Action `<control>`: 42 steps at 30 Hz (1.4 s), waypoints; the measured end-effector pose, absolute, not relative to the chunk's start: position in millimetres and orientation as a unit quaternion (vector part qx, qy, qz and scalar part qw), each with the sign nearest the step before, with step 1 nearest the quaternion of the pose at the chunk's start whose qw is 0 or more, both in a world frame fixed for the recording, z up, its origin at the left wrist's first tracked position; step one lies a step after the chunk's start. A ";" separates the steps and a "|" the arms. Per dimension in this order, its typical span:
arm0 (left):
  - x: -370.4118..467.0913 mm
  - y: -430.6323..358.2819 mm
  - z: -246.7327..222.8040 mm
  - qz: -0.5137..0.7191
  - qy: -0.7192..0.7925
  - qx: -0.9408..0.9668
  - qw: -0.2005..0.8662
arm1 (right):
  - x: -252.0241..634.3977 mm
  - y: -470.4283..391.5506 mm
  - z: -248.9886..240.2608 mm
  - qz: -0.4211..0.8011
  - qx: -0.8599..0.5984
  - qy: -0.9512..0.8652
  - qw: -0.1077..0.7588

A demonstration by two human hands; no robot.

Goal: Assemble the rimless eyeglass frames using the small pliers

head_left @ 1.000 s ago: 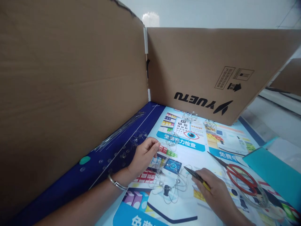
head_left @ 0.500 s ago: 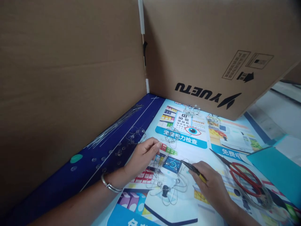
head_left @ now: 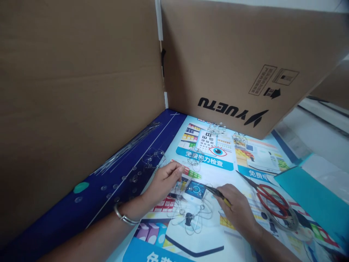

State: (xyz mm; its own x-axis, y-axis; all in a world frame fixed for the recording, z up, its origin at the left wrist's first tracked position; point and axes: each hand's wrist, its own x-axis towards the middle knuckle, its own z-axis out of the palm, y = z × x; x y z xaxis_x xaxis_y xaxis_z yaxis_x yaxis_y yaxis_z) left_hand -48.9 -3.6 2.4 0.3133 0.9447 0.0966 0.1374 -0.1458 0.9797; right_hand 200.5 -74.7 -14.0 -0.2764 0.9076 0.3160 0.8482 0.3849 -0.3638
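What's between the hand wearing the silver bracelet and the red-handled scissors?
In the head view, silvery wire with clear beads, then black-and-yellow pliers held by the right hand.

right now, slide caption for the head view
Right hand with pointed black-and-yellow pliers, left hand opposite, at a looped ring of clear beads and silvery wire.

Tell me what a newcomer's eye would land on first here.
Probably the cardboard walls, left and back, with upside-down YUETU lettering on the back one. Next, the red-handled scissors at right. Then the pliers in the right hand, their tip close to the beaded wire in the lower middle.
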 end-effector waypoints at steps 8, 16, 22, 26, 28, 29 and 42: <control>-52.5 -0.5 8.2 0.378 0.362 0.663 0.536 | 204.7 -69.0 -15.5 0.064 -0.535 -0.813 0.221; -53.8 2.6 7.8 0.334 0.300 0.777 0.441 | 206.9 -67.1 -19.5 0.052 -0.530 -0.817 0.219; -53.4 4.0 5.2 0.325 0.268 0.795 0.436 | 209.5 -56.8 -22.8 0.037 -0.524 -0.815 0.247; -54.0 6.4 1.8 0.324 0.246 0.775 0.483 | 208.6 -45.8 -23.0 0.010 -0.488 -0.832 0.263; -54.7 8.1 -0.9 0.325 0.247 0.759 0.507 | 207.3 -40.8 -23.0 -0.002 -0.474 -0.835 0.279; -55.3 8.9 -2.1 0.324 0.250 0.752 0.516 | 206.7 -38.9 -22.9 -0.006 -0.472 -0.834 0.285; -81.8 18.1 26.3 0.150 0.257 0.857 0.422 | 207.7 -39.7 -18.6 0.017 -0.483 -0.839 0.251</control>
